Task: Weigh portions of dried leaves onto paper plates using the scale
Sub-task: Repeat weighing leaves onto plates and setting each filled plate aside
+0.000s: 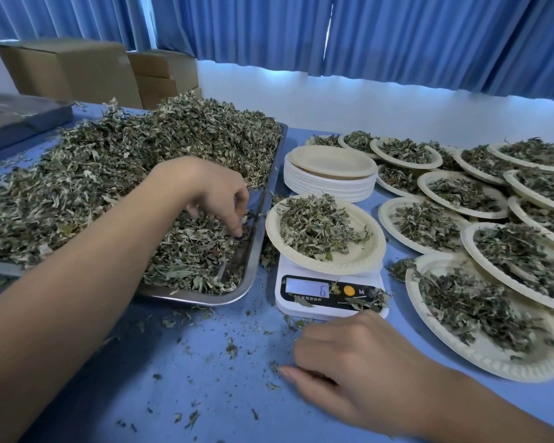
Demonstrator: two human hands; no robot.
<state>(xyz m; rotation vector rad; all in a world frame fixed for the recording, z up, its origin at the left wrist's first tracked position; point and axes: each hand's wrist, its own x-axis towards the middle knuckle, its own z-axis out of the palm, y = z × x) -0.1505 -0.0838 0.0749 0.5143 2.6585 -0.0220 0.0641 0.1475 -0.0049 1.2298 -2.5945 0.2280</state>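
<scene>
Blue cloth covers the table, flecked with crumbs of leaf, and blue curtains hang behind. To my left sits the tray, heaped with dried leaves. My left hand is down in its near right corner, fingers bent with their tips among the leaves. I cannot tell whether they have closed on a pinch.

The plate being filled sits on the scale, just right of that hand, across the tray's rim. It already carries a mound, and the display shows a 6 as its last digit. So the carry runs sideways, left to right, and the left hand is far nearer the pile.

My right hand rests on the cloth just in front of the scale, fingers loosely bent, holding nothing. I judge this a topping-up step, with small pinches until the reading settles.

Behind the scale stands a stack of bare plates. Finished portions overlap one another off to the right.
</scene>
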